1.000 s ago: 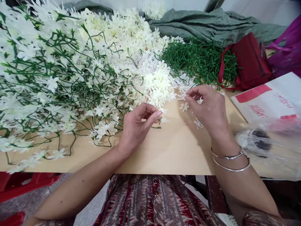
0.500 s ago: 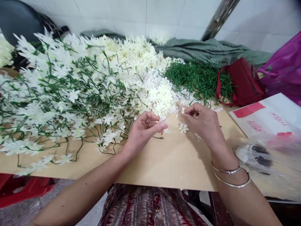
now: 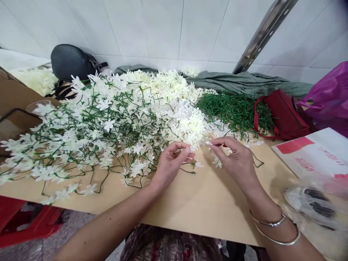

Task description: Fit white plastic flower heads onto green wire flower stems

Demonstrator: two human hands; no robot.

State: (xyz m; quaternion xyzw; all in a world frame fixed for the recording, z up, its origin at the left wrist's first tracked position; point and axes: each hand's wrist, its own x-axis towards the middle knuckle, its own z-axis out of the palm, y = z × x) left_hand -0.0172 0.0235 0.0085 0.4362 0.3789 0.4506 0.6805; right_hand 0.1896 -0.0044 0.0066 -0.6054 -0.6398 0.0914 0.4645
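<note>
White artificial flowers on green stems point(image 3: 108, 125) are heaped over the left of the tan table point(image 3: 190, 203). In front of a pile of loose cream blossoms point(image 3: 191, 127), my left hand point(image 3: 174, 163) has thumb and forefinger pinched; a green stem and a small white flower point(image 3: 198, 164) show beside it, and what the pinch holds is hidden. My right hand point(image 3: 235, 159) is a little to the right, thumb and forefinger closed on a tiny white piece point(image 3: 208, 143). Below those fingertips is another white flower point(image 3: 217, 162).
Green stems point(image 3: 231, 110) lie bunched behind my right hand. Further right are a red pouch point(image 3: 288, 114), a purple bag point(image 3: 330, 96), a white box point(image 3: 315, 152) and a clear plastic bag point(image 3: 312, 206). A black bag point(image 3: 72, 61) stands back left.
The camera view has tilted up and shifted, showing more wall and the whole black bag. Both hands stay pinched near the blossoms; a dark bent stem now shows right of my right hand.
</note>
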